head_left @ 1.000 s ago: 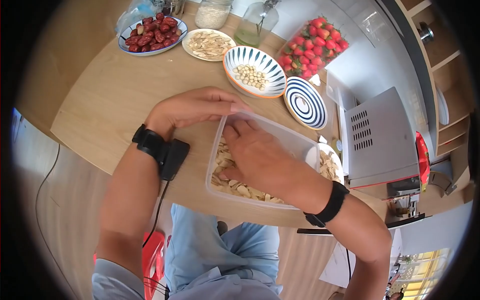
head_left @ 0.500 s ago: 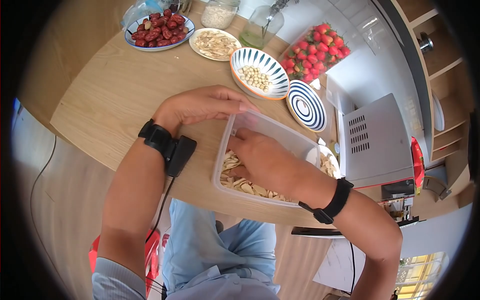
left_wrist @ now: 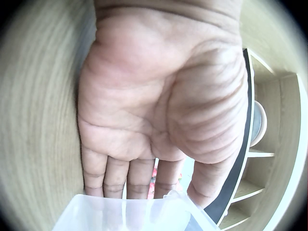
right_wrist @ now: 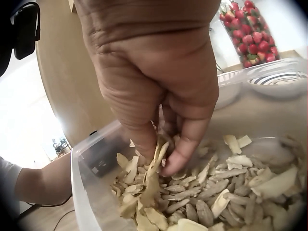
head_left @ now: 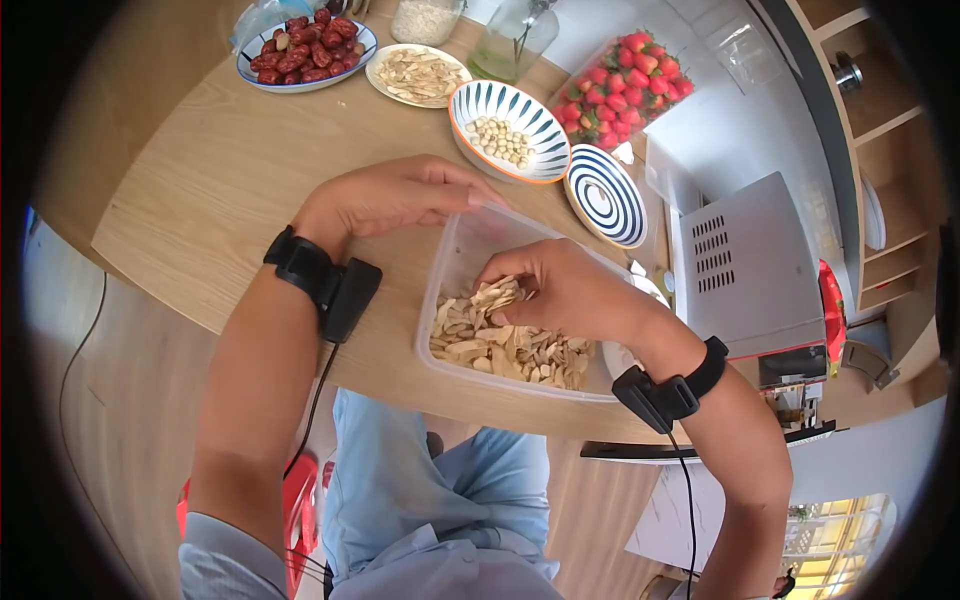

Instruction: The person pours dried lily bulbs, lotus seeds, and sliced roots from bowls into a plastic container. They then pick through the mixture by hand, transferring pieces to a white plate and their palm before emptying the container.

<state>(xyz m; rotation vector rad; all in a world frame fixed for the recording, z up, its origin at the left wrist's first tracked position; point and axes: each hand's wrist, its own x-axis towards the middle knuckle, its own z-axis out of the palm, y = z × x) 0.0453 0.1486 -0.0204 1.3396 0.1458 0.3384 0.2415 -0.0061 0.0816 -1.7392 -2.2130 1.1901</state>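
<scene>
A translucent plastic container [head_left: 462,258] stands near the table's front edge, its bottom covered with pale dried slices [head_left: 480,345]. My right hand [head_left: 575,285] is inside it, pinching a small clump of slices [head_left: 503,292] between thumb and fingers just over the rest. In the right wrist view a long curled slice [right_wrist: 153,178] sticks down from the pinch. My left hand [head_left: 400,197] rests at the container's back left corner with the thumb near the rim. In the left wrist view its fingers [left_wrist: 115,175] run straight behind the clear wall.
Along the back stand a plate [head_left: 300,88] of red dates, a small plate [head_left: 385,92] of slices, a bowl [head_left: 535,165] of pale round seeds and a blue-ringed plate [head_left: 612,205]. Behind are a jar [head_left: 425,22], a glass vase [head_left: 495,62] and strawberries [head_left: 630,85]. A white-grey appliance [head_left: 760,270] stands right.
My right hand has risen from among the slices and moved back to the right, now with a clump in its fingers. The left hand stays at the container's corner.
</scene>
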